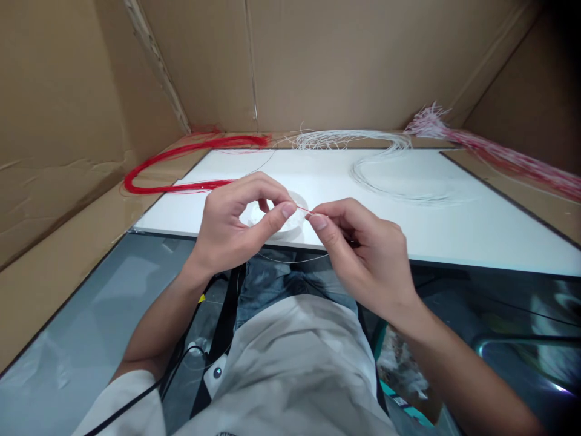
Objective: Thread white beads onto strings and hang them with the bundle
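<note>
Between my two hands, just above the table's front edge, stretches a short piece of thin red wire point(303, 209). My left hand point(245, 221) pinches one end between thumb and forefinger. The thumb and forefinger of my right hand point(370, 248) are closed on the other end. A thin pale strand point(299, 261) sags below the hands in front of my lap; whether it joins the red piece I cannot tell. Behind my left fingers sits a round white dish point(297, 230), partly hidden, with white material in it.
A looped bundle of red wires point(131, 178) lies on the left of the white table point(454, 236). White wires point(358, 169) curve across the back. A mixed red-and-white bundle point(512, 154) lies far right. Cardboard walls point(345, 66) enclose the back and sides.
</note>
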A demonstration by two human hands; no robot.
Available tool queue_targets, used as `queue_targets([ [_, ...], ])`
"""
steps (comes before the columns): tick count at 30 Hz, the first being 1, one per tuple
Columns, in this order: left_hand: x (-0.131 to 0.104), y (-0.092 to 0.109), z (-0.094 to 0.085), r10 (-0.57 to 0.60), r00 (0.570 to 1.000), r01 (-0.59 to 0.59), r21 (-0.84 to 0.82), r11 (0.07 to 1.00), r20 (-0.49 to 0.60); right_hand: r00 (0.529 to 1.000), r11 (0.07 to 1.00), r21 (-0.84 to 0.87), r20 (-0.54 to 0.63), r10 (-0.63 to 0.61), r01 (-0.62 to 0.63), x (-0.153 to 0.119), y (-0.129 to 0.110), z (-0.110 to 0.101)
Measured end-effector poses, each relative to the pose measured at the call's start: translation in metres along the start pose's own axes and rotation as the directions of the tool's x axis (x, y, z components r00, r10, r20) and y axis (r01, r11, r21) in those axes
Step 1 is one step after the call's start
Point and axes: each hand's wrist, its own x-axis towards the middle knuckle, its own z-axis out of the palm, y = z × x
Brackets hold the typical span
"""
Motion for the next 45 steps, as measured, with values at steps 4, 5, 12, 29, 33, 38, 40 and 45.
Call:
queue_targets([
  [4,-0.001,0.000,-0.003,-0.009,1.000,0.009,0.052,0.999,-0.007,1.000,0.999,0.028,0.008,0.026,-0.026,0.000,0.000,-0.001],
  [5,-0.001,0.001,-0.002,-0.008,1.000,0.008,0.056,0.998,-0.003,1.000,0.999,0.025,0.006,0.031,-0.031,0.000,-0.001,-0.001],
  [12,0.002,0.001,-0.001,-0.033,0.997,0.030,0.045,0.999,0.065,0.996,1.000,-0.024,-0.087,-0.013,0.011,0.001,-0.001,0.000],
  [29,0.028,-0.041,0.002,-0.470,0.693,0.125,0.551,0.825,0.546,0.997,0.999,-0.041,-0.074,0.013,-0.016,0.004,0.002,0.004],
  [33,0.027,-0.044,0.004,-0.453,0.708,0.117,0.542,0.832,0.542,0.997,0.999,-0.030,-0.082,0.008,-0.011,0.005,0.003,0.003],
  [38,0.022,-0.044,0.000,-0.387,0.776,0.136,0.468,0.873,0.497,0.993,0.999,0.016,-0.102,0.051,-0.050,0.005,0.007,0.003],
  [40,0.020,-0.045,-0.002,-0.336,0.817,0.122,0.428,0.895,0.469,0.992,0.997,0.027,-0.104,0.078,-0.076,0.005,0.010,0.003],
  [45,0.013,-0.046,0.000,-0.081,0.949,0.009,0.230,0.973,0.305,0.976,0.988,0.055,-0.156,0.153,-0.146,0.006,0.010,0.004],
])
